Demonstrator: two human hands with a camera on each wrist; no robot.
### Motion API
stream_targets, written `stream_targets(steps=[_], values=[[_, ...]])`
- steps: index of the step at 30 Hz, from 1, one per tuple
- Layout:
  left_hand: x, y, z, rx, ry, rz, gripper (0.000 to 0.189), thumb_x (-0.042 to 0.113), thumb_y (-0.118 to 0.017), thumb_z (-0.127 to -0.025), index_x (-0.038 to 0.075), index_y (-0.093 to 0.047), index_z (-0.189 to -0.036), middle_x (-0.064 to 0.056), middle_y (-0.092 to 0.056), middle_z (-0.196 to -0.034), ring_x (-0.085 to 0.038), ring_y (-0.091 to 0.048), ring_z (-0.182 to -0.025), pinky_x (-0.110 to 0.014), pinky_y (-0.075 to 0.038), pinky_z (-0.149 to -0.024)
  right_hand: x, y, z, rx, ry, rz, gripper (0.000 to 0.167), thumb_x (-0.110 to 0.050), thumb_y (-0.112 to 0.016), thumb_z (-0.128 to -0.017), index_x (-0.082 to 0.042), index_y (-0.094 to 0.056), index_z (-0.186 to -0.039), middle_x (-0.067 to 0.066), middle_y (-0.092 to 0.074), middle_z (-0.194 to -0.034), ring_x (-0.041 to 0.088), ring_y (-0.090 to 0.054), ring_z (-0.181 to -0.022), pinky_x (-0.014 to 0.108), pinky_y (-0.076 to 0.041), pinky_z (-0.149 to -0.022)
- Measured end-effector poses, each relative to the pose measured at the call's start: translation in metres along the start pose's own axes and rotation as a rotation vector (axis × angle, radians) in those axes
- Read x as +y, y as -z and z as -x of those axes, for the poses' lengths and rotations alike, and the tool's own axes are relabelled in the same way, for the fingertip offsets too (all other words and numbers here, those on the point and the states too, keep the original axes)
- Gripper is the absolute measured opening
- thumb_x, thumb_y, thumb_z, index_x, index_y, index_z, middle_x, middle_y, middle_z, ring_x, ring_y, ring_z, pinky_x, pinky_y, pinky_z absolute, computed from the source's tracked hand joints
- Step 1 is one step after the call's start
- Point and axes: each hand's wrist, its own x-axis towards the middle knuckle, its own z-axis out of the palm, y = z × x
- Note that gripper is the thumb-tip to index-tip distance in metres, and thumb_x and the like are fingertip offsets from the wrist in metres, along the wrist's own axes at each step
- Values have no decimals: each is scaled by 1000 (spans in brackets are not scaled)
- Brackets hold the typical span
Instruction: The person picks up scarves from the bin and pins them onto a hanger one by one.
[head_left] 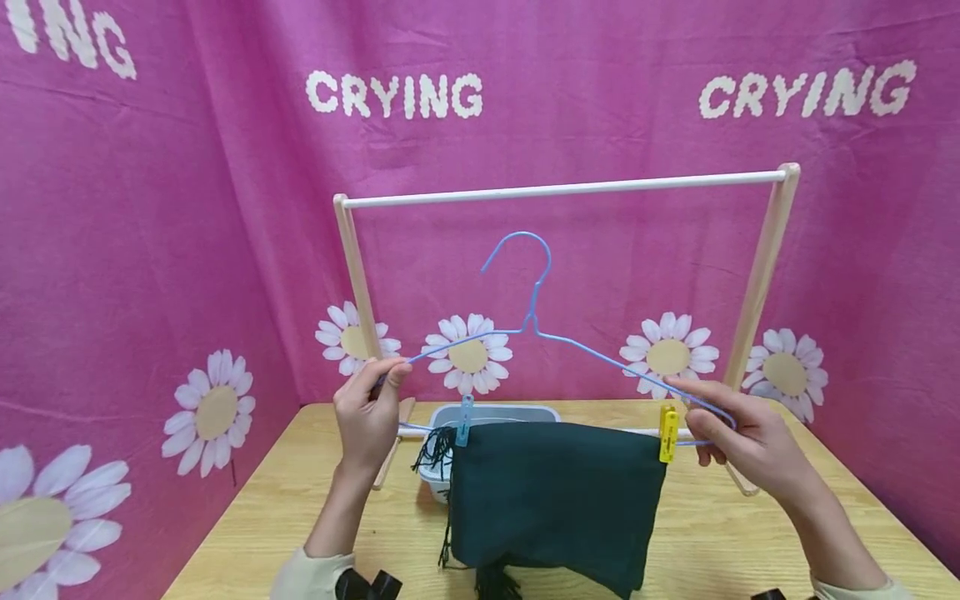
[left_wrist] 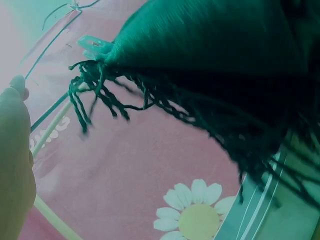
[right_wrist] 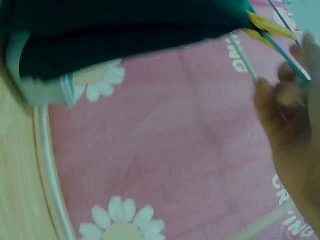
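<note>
- We held a blue wire hanger (head_left: 570, 350) level in the air, its long axis running left to right between our two hands, hook upward.
- Our left hand (head_left: 369, 417) pinched the left tip of the hanger between thumb and fingers; our right hand (head_left: 742, 437) had its fingers curled round the right tip.
- A dark green scarf (head_left: 555, 500) hung folded over the hanger's lower bar, held by a blue peg (head_left: 465, 421) near the left hand and a yellow peg (head_left: 668, 433) near the right.
- The hook sat just below and in front of the white rail (head_left: 562, 189) of the wooden rack (head_left: 761, 275), so the rail lay above and beyond both hands, about equally near each.
- A grey tub (head_left: 517, 412) stood on the bench (head_left: 712, 533) behind the scarf.
- The pink backdrop (head_left: 150, 250) carried white daisies and the word "CRYING", readable twice.
</note>
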Motion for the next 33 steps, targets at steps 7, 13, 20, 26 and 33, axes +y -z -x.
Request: stream_targets(steps=[7, 13, 20, 26, 33], values=[[-4, -7, -4, -53, 0, 49, 23, 21, -69, -92, -2, -74, -90, -9, -59, -68, -7, -36, -54, -19, -27, -48, -16, -14, -22, 318, 294, 241, 25, -6, -67, -94, 17, -68, -103, -3, -45, -58, -1, -35, -48, 13, -28, -42], [-11, -9, -9, -149, 30, 69, 25, 23, -68, -94, -2, -73, -98, -10, -61, -72, -5, -43, -60, -18, -34, -50, -24, -15, -29, 497, 312, 295, 23, -3, -67, -93, 20, -68, -98, -1, -47, -58, 0, -38, -53, 13, -30, -47], [-34, 6, -1, -174, 268, 6, 27, 1, -65, -93, -1, -66, -121, -18, -61, -97, 2, -56, -82, -10, -46, -63, -22, -3, -30, 636, 284, 229, 14, 13, -62, -89, 23, -66, -98, -3, -52, -62, -1, -43, -53, 11, -33, -47], [-74, 26, 21, -176, 417, -46, 43, -4, -70, -88, 1, -60, -130, -23, -57, -112, -5, -59, -92, -8, -48, -70, -28, 12, -34, 727, 267, 221, 15, 16, -62, -87, 25, -65, -99, -6, -57, -61, -2, -44, -50, 10, -35, -47], [-120, 46, 50, -307, 406, -139, 59, 2, -77, -84, 5, -55, -139, -21, -43, -139, -19, -49, -117, -13, -40, -91, -33, 26, -35, 759, 240, 265, 17, 15, -63, -87, 24, -65, -101, -9, -58, -64, -2, -43, -51, 9, -36, -50]])
